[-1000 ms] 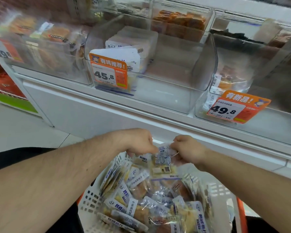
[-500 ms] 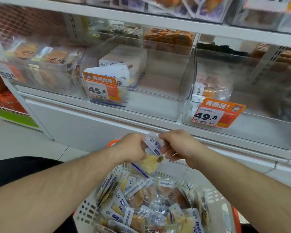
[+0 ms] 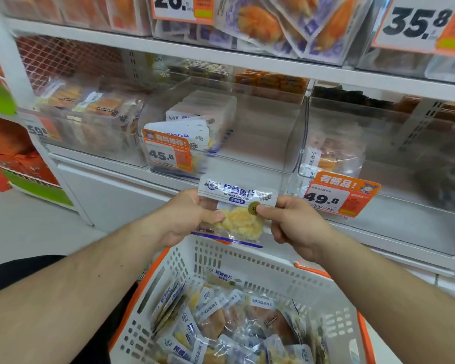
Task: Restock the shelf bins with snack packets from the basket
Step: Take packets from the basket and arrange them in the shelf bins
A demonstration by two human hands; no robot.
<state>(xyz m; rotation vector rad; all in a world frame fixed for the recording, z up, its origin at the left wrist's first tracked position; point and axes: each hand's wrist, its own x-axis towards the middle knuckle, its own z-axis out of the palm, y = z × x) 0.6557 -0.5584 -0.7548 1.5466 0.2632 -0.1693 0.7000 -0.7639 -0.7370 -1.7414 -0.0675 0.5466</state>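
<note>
Both hands are holding one packet up in front of the shelf, above the far rim of the basket. The left hand is gripping the packet's left edge, its fingers curled behind and the thumb pressing on the front. The right hand is pinching the right edge, with the thumb on the front near a small round sticker and the fingers folded behind. The packet is facing the camera, upright, with a white and blue printed header at the top and a pale yellow, flaky snack showing through the clear lower part.

The white basket with orange trim is sitting below the hands, holding a heap of similar packets, some standing on edge along its left wall.

Just behind the held packet, the middle bin of clear plastic is carrying an orange tag reading 45.8, with a few white packets stacked at its left side. The bin to the right is showing a tag reading 49.8, just beside the right hand. A bin on the left is holding orange-brown packets. The upper shelf is carrying more bagged snacks and tags reading 26 and 35.8.
</note>
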